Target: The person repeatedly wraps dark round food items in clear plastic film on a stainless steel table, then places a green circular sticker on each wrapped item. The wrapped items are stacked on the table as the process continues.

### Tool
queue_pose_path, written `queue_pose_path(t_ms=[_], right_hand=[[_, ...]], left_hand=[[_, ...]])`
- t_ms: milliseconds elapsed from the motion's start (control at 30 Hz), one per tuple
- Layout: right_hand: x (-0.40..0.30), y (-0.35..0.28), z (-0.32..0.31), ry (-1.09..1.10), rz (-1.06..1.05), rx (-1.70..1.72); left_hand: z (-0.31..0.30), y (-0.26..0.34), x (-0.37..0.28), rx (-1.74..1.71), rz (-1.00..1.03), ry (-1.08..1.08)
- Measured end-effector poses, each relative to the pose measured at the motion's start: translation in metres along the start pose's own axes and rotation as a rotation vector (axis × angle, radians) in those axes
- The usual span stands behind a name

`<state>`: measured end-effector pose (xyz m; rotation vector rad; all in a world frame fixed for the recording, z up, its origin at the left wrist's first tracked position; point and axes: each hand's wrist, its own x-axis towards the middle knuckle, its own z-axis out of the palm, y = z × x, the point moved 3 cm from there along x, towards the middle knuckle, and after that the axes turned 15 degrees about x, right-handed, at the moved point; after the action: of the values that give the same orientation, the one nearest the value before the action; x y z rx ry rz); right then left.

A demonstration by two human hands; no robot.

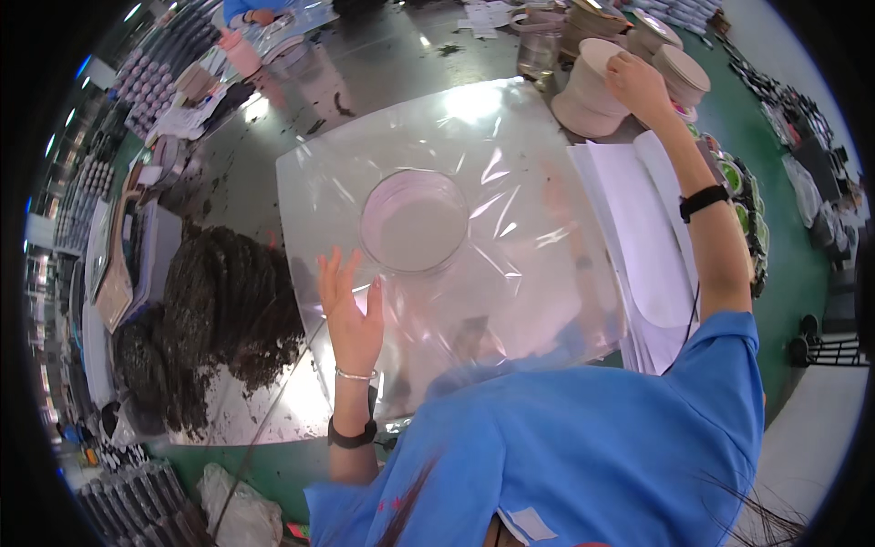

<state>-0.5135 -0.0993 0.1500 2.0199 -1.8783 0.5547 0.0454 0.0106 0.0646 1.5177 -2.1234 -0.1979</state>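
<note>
A clear plastic sheet (533, 273) covers the metal table before me, with light glinting off its creases. A round, shallow dish or ring (414, 220) lies at its middle, seemingly beneath the film. My left hand (352, 314) is over the sheet's left part, just below the round piece, fingers spread and holding nothing. At the upper right, my right hand (637, 85) touches the top of a beige spool-shaped roll (591, 102); its fingers are bent, and whether they grip anything is unclear. A stack of white paper sheets (642, 232) lies right of the film.
Dark, crumbly, fibrous bundles (219, 301) are heaped at the left, beside a lilac plastic bin (156, 249). More beige rolls (682, 74) and a clear pitcher (539, 51) stand at the upper right. A pink bottle (240, 55) stands near a co-worker's hand (261, 16).
</note>
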Motion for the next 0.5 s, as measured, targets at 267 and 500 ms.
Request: queue_pose_path(t_ms=[267, 500], right_hand=[[-0.003, 0.048, 0.003, -0.076, 0.086, 0.168], [-0.011, -0.16, -0.031, 0.48, -0.398, 0.471]], left_hand=[[-0.08, -0.055, 0.029, 0.244, 0.032, 0.498], [-0.147, -0.198, 0.006, 0.605, -0.305, 0.348]])
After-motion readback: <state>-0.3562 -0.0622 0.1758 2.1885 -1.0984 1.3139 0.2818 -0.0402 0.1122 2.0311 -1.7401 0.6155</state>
